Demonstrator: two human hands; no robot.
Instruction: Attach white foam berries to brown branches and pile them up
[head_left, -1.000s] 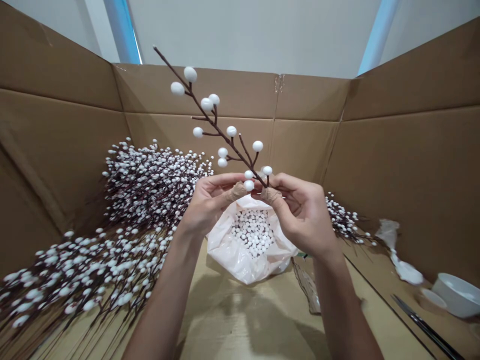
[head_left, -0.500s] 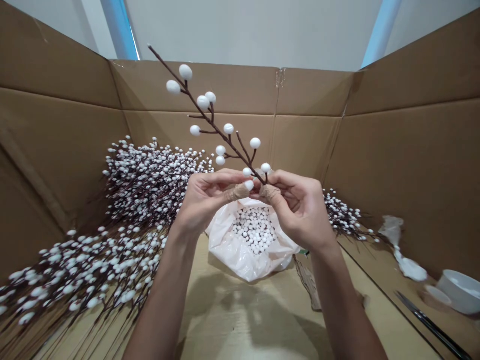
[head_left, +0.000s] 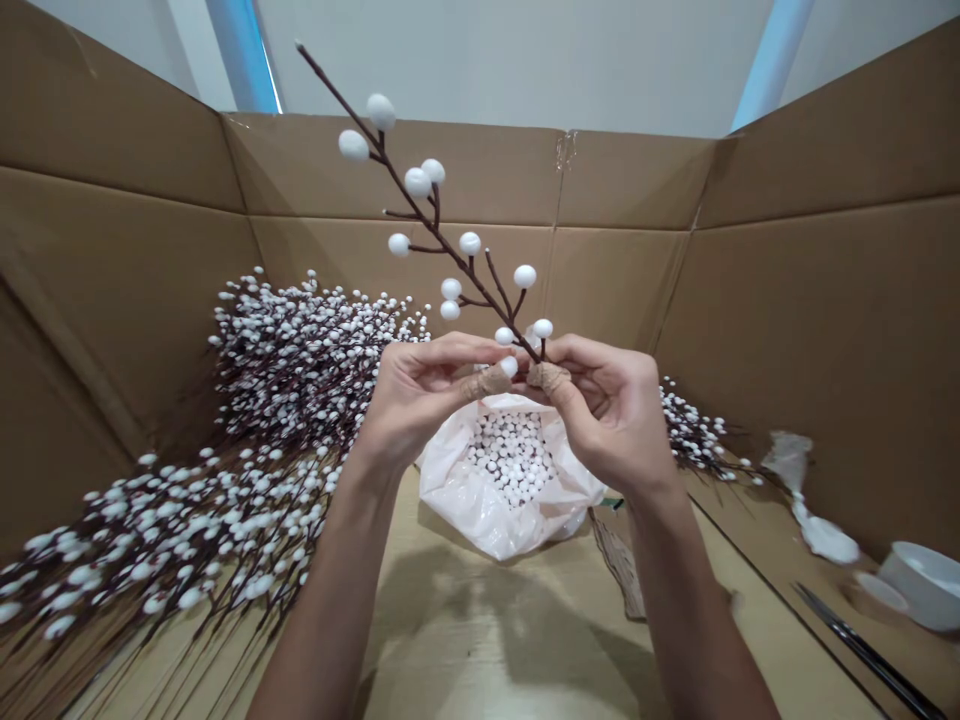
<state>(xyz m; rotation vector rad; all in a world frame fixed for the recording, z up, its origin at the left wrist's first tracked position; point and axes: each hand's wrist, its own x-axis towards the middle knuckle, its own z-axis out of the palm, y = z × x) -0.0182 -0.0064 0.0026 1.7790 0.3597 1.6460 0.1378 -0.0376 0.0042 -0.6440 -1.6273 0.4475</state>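
Between my hands stands a brown artificial berry branch [head_left: 441,232], tilted up to the left, with white berries on most twigs and a few bare tips. My right hand [head_left: 611,410] pinches its lower stem between a tape-wrapped thumb and the fingers. My left hand [head_left: 420,395], its thumb also wrapped, is closed on a white berry [head_left: 509,367] near the lowest twigs; whether that berry is joined to a twig I cannot tell. Below both hands, a white plastic bag [head_left: 480,520] lies open with many loose white berries [head_left: 517,455] in it.
Finished-looking berry branches [head_left: 292,350] are heaped at the left, more branches [head_left: 202,530] in front of them. A smaller bunch [head_left: 690,425] lies right. Tweezers [head_left: 862,645], a white bowl [head_left: 922,585] and crumpled plastic [head_left: 825,540] lie far right. Cardboard walls [head_left: 810,330] surround the table.
The branch's upper end appears higher in view, and both hands are slightly farther right. Each hand keeps its pinch.
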